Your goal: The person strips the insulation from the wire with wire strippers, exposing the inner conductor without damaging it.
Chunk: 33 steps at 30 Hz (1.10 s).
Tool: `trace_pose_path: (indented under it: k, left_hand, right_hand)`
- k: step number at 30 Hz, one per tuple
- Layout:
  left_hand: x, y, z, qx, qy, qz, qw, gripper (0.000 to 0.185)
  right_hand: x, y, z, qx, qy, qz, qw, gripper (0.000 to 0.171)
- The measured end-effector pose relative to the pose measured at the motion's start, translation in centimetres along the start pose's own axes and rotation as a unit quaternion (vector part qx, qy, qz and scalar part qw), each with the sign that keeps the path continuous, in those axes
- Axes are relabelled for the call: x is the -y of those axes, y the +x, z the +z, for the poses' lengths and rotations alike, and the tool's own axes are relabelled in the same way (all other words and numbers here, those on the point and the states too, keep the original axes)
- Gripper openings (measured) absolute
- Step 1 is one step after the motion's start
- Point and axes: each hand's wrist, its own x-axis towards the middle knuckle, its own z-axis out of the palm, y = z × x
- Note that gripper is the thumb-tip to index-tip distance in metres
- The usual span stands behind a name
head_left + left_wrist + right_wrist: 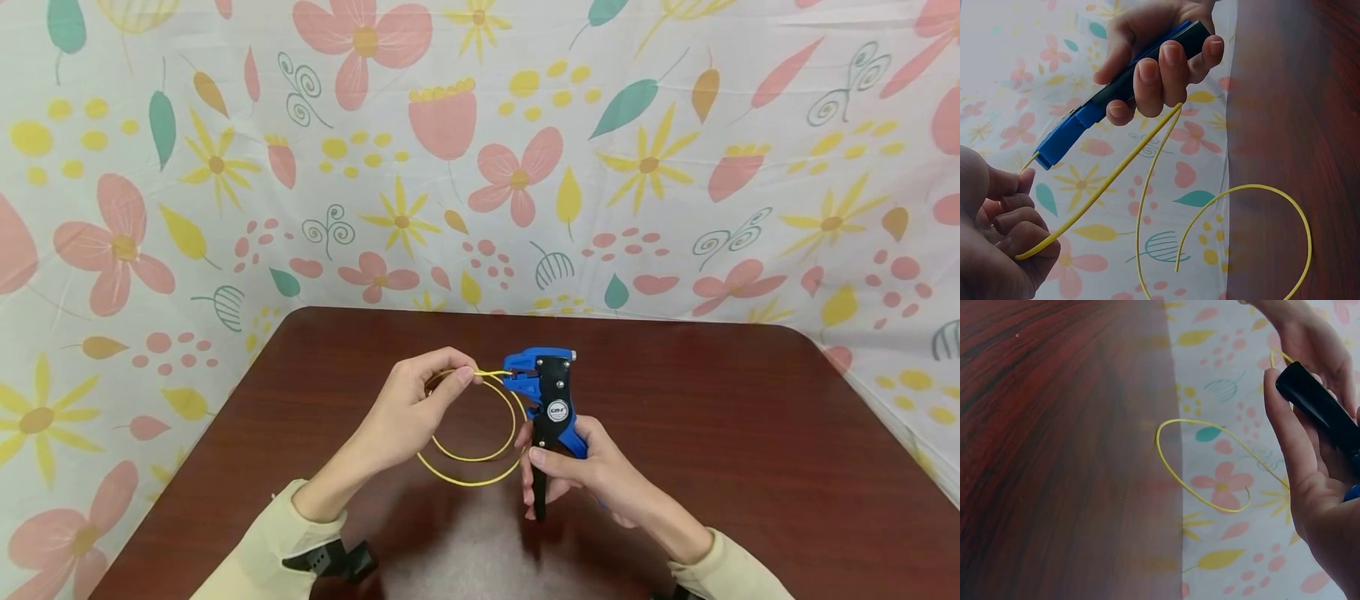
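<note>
My left hand (pixel 415 403) pinches a yellow wire (pixel 491 373) between thumb and fingertips, close to one end. That end reaches into the blue jaws of a wire stripper (pixel 557 392). The tool has a black and blue body with a round label, and it stands upright above the table. Around its handles curl the fingers of my right hand (pixel 581 471). The rest of the wire hangs in loose loops between the hands; its free end shows in the left wrist view, where part of the wire (pixel 1116 175) also passes through the left palm. The tip inside the jaws is hidden.
A dark reddish-brown table (pixel 750 433) lies under both hands. Behind it hangs a white cloth (pixel 465 183) printed with flowers and leaves. A black strap with a small device (pixel 330 560) sits on the left wrist, over a pale sleeve (pixel 262 542).
</note>
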Motion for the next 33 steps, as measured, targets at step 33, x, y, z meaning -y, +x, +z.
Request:
trace_pose_path:
  k: [33]
  left_hand:
    - [0.04, 0.02, 0.23, 0.014, -0.005, -0.004, 0.9999, 0.015]
  right_hand:
    - [-0.01, 0.4, 0.36, 0.003, -0.012, -0.02, 1.0, 0.011]
